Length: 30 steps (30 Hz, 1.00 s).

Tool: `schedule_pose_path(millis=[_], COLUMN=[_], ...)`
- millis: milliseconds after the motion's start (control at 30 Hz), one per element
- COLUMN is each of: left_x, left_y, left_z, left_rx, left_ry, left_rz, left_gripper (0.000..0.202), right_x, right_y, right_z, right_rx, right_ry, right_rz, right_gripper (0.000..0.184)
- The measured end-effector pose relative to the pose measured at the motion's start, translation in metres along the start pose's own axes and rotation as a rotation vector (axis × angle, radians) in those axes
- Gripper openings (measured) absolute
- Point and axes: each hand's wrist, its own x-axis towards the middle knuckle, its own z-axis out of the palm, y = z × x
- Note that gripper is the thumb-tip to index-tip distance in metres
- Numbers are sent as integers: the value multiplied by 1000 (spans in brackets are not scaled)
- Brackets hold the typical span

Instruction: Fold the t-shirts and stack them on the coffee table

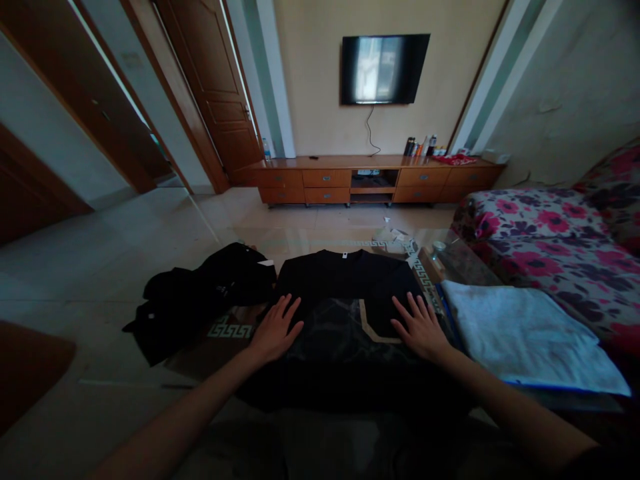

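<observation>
Head view: black T-shirt (335, 277) lies spread out on the glass table (230, 331) w/ Greek-key trim, right in front of the person, neckline at the far side, small white label (345, 255) at the collar. Chest has a dark grey print plus a tan angular outline (373, 333).

L hand (277, 329) is palm down on the shirt's left side, fingers spread — loose, grasping nothing. R hand (420, 327) is much the same on the right side, flat w/ fingers apart, no grip, fingertips near the tan outline. Shirt's near end is too dark to make out.

L of the shirt: heap of black clothes (210, 283), w/ a white tag (265, 263) showing; can't tell if heap & shirt touch. R: pale folded cloth (530, 333) w/ blue edging under it, near the floral sofa (545, 217).

Background: TV (385, 70) on the wall, cable (369, 127) hanging to the long wooden cabinet (325, 179), bottles (420, 147) etc. standing on its R end.
</observation>
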Motion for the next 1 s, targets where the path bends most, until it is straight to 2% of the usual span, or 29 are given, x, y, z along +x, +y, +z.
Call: schedule_pose_path(millis=[100,200,533,767,900,1000], left_x=[-7,4,73,120,126,118], left_y=[2,-1,-27,-43,-39,-35], left_z=[0,-1,14,19,19,20], left_rx=[15,21,3,-5,-8,36], left_ry=[-33,-35,-14,-25,15,105], left_rz=[16,19,11,24,1,-123], left_gripper=[68,68,68,69,65,71], right_x=[-8,2,82,123,131,127], right_y=[1,4,14,19,20,20], right_z=[7,8,8,13,14,11], right_rx=[-29,-41,-38,-20,-3,18], right_ry=[27,33,-46,-35,-36,-41], right_rz=[-7,9,47,63,61,94], right_gripper=[68,68,69,70,69,71])
